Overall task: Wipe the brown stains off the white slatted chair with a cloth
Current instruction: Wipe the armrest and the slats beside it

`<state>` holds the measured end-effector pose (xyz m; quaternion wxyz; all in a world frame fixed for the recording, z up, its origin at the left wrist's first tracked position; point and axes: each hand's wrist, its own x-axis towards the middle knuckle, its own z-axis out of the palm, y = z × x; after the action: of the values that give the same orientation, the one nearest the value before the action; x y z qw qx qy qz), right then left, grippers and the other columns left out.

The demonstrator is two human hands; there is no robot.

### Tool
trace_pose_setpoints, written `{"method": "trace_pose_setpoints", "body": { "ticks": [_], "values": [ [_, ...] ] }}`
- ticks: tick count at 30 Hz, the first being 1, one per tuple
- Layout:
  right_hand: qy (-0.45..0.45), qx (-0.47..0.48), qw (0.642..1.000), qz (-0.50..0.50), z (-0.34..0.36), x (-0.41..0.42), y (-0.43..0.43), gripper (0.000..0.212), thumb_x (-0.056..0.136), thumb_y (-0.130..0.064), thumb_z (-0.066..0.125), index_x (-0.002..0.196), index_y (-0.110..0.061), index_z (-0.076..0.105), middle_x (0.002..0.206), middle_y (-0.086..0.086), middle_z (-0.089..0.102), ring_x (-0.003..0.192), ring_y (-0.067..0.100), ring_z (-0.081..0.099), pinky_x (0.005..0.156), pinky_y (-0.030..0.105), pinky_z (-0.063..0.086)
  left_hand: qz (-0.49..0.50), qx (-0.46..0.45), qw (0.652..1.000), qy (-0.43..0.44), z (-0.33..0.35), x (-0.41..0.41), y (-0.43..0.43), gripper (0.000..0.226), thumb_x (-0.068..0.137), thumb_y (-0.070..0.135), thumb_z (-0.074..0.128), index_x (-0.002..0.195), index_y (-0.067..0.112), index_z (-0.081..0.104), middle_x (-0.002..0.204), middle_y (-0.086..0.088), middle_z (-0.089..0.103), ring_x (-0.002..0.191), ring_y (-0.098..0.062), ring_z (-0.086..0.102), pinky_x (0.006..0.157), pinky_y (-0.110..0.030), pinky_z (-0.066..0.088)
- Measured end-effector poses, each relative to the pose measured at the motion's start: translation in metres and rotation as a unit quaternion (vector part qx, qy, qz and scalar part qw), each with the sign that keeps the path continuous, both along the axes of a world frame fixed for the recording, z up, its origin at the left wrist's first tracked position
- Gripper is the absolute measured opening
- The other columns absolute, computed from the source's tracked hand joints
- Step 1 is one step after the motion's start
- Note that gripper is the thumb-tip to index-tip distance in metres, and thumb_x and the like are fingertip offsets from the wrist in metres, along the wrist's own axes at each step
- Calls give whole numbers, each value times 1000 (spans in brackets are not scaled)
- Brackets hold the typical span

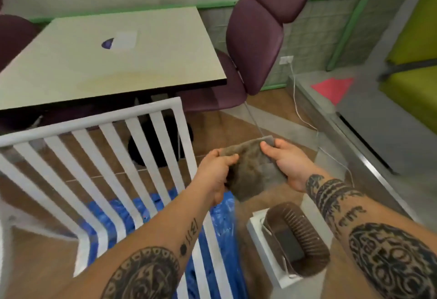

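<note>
A grey-brown cloth [254,171] hangs between both hands, to the right of the white slatted chair [113,138]. My left hand [216,171] grips the cloth's left edge, thumb on top. My right hand [287,161] pinches its upper right corner. The chair's slatted back fills the left and middle of the view, its right post just left of my left hand. No brown stains show on the slats from here. The cloth is apart from the chair.
A pale table [113,55] stands behind the chair, with purple padded chairs [255,46] around it. Blue plastic sheeting [222,223] lies under the slats. A brown basket holding a dark flat object [298,237] sits on a white box at lower right. A white cable [300,109] runs across the floor.
</note>
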<state>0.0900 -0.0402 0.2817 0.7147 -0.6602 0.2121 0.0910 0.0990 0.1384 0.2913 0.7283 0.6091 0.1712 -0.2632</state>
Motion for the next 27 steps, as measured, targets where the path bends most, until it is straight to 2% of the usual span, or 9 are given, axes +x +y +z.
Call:
{"method": "trace_pose_setpoints", "body": {
  "ticks": [3,6,8,12,15,18,21,24,27],
  "values": [
    [55,-77,996,-10,-41,-14,-47,18,99,-24,63,107,-10,70,101,17,76,95,35,73,87,50,59,6,52,998,34,-49,-9,-49,24,87,13,71,109,17,62,99,-7,75,87,-23,72,74,-42,61],
    [97,-185,978,10,-101,-36,-73,17,101,-25,59,91,-15,68,85,7,73,85,26,70,75,35,57,-13,128,990,52,-137,-22,-86,45,59,39,75,100,25,65,96,-1,76,90,-24,74,83,-53,60],
    [123,-264,956,29,-148,-50,-85,23,101,-28,58,81,-20,65,75,-4,67,77,18,65,66,27,46,-21,171,982,83,-211,-34,-104,46,54,47,70,95,25,66,93,1,76,89,-24,74,83,-51,61],
    [159,-308,936,60,-242,-68,-93,18,99,-31,58,104,-19,71,99,1,72,94,20,64,84,24,42,-16,193,970,146,-283,-59,-124,35,69,32,60,102,22,63,99,-7,73,92,-28,70,86,-47,60],
    [181,-316,929,72,-302,-76,-94,24,98,-32,59,114,-16,70,107,6,73,102,25,66,95,29,46,16,181,959,216,-308,-66,-134,21,91,14,58,111,19,61,101,-12,69,84,-27,69,61,-35,62],
    [195,-321,924,75,-347,-80,-94,26,99,-28,58,117,-13,68,109,9,72,104,29,65,97,33,47,31,208,951,225,-342,-68,-140,20,98,7,55,114,17,57,95,-7,63,72,-15,58,38,-19,46],
    [199,-331,920,67,-372,-79,-97,23,98,-28,59,115,-16,67,108,9,72,104,31,65,96,37,48,22,212,948,237,-365,-73,-147,23,99,10,55,121,16,57,91,-4,61,75,-17,60,55,-22,51],
    [212,-327,920,42,-378,-85,-100,26,98,-29,59,121,-19,63,112,6,70,108,29,64,101,38,47,-11,228,942,245,-373,-74,-148,35,98,18,54,133,15,54,112,-11,65,93,-28,64,77,-34,57],
    [198,-345,917,0,-362,-92,-99,37,93,-41,57,129,-32,56,122,0,63,112,26,61,104,47,46,-47,284,925,247,-365,-69,-138,61,87,28,53,146,17,41,133,-12,57,108,-32,61,93,-41,55]
  ]
}}
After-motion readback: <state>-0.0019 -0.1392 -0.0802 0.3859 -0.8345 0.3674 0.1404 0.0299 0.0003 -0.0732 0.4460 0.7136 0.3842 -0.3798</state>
